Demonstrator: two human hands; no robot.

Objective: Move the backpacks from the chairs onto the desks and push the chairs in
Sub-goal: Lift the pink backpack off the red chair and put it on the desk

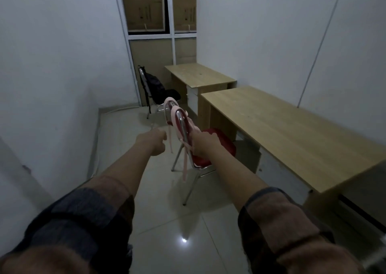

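Note:
A pink backpack [176, 118] hangs on the backrest of a red chair [222, 137], its straps looped over the chrome frame. My right hand [203, 144] grips the backpack on the seat side of the backrest. My left hand [155, 140] is curled just left of a dangling pink strap and seems to pinch a thin pale strap end. The chair stands pulled out from the near wooden desk [282, 131]. Farther back, a black backpack [153, 83] sits on a black chair [174, 94] beside the far desk [198, 75].
White walls close in on the left and right of a narrow tiled floor [167, 211]. A boarded window fills the back wall. A white cable runs along the left skirting. The near desk has a pale drawer unit [277, 175] under it.

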